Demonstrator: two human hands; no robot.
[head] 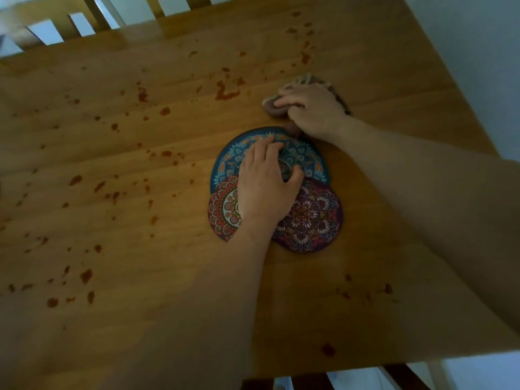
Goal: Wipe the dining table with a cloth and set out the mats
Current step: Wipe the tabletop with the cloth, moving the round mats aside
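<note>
A chair (399,374) back shows at the near edge of the table (140,319), whose wood is spotted with red stains (85,275). The left forearm reaches forward to mid-table. The left hand (264,190) lies palm down, fingers loosely spread and grasping nothing, on three overlapping round mats: the red mat (223,209), the purple mat (312,218) and, farther, the blue mat (233,156). Just beyond them the right arm comes in from the right. The right hand (312,111) has its fingers curled round a bunched cloth (271,104) on the tabletop. Chair slats (92,12) stand at the far edge.
</note>
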